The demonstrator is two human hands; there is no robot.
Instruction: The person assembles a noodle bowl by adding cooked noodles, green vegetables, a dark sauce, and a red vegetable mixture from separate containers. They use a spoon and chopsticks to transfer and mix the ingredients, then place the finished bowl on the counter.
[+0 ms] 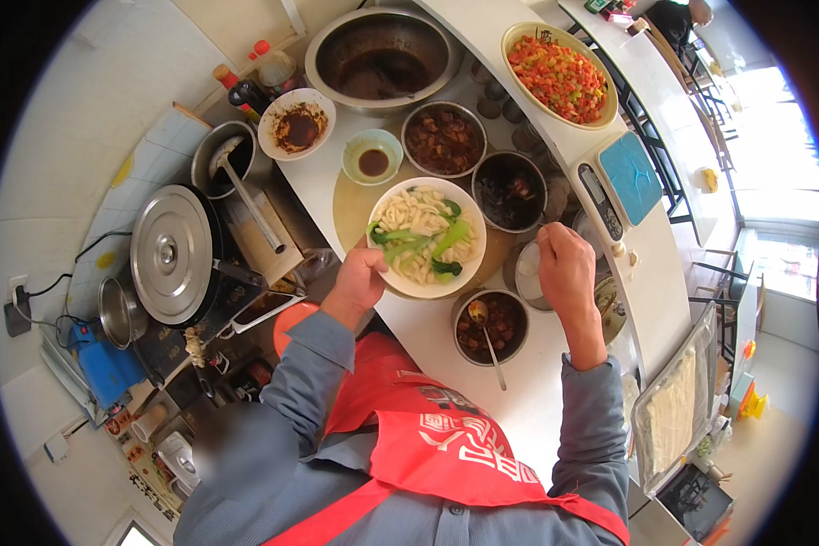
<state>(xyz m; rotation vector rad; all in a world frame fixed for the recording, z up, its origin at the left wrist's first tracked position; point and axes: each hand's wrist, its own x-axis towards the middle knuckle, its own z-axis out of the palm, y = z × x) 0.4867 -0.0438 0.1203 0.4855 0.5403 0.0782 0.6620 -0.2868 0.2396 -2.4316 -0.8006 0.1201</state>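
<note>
A white bowl (374,257) of pale wide noodles (416,211) with green bok choy leaves (452,238) is at the middle of the counter. My left hand (362,278) grips its lower left rim. To the right of the bowl, my right hand (566,270) is raised with its fingers pinched together; whatever they hold, if anything, is hidden. Below that hand is a container of white contents (529,276), partly covered. Nearer me stands a metal pot of chunky brown sauce (508,338) with a spoon (491,344) in it.
Beyond the bowl stand a pot of meat stew (444,138), a pot of dark liquid (509,193), a small sauce bowl (372,162) and a large steel basin (382,55). A lidded pan (171,253) is left. A kitchen scale (617,187) and diced vegetables (558,77) occupy the right ledge.
</note>
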